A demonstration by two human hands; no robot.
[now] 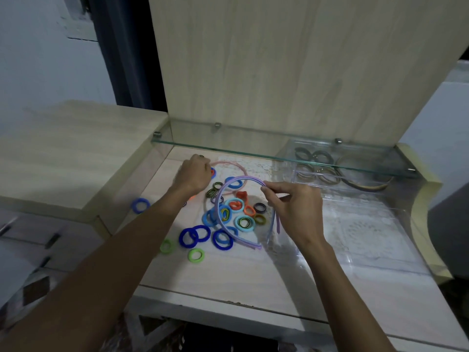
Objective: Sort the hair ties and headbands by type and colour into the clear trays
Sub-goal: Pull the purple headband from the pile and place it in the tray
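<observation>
My right hand point(294, 207) pinches a purple headband point(223, 196), lifted over a heap of hair ties point(236, 212) in blue, light blue, orange and olive. My left hand point(194, 174) is closed at the heap's far left, with a small dark hair tie point(201, 156) showing at its fingertips. A pink headband point(228, 163) lies flat behind the heap. Dark blue ties point(194, 236) and green ties point(196, 255) lie nearer me. A clear tray point(355, 224) sits to the right. A second clear tray point(335, 168) under the glass shelf holds grey ties and a dark headband.
A glass shelf point(253, 146) juts out over the back of the table. A raised wooden cabinet top point(63, 153) stands to the left, with one blue tie point(140, 205) by its side. A tall wooden panel point(279, 59) closes the back.
</observation>
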